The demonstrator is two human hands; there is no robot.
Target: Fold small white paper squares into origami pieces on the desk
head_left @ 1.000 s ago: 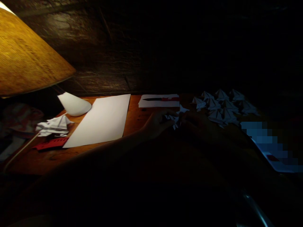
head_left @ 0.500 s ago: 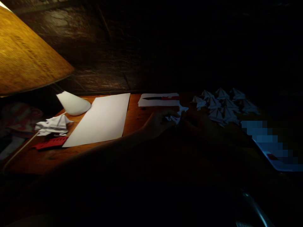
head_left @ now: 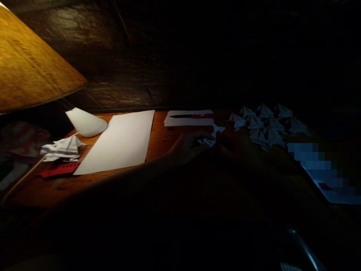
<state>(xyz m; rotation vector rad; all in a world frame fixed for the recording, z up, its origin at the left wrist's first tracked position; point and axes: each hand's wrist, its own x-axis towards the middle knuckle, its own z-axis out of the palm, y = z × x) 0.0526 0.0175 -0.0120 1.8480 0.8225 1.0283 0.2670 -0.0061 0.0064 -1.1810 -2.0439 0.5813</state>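
Between my two hands is a small folded white paper figure [head_left: 217,130], partly covered by fingers. My left hand [head_left: 188,146] closes on its left side, thumb and fingers pinching the paper. From the right, my right hand [head_left: 236,145] grips it too, though deep shadow hides most of its fingers. Just beyond lies a short stack of white paper [head_left: 186,122] with a red-handled knife [head_left: 202,116] on top. Several similar folded paper figures [head_left: 270,128] stand grouped to the right of my hands.
A large white sheet [head_left: 121,143] lies left on the wooden table [head_left: 160,141]. Around it are a lamp's white base [head_left: 87,124], its yellow shade [head_left: 36,64], a crumpled folded paper [head_left: 64,148] and a red object with holes [head_left: 60,170]. A lit screen [head_left: 318,169] is at right.
Both hands stay on the paper figure in nearly the same place, with the right hand's fingers shifting slightly. The whole view has moved a little.
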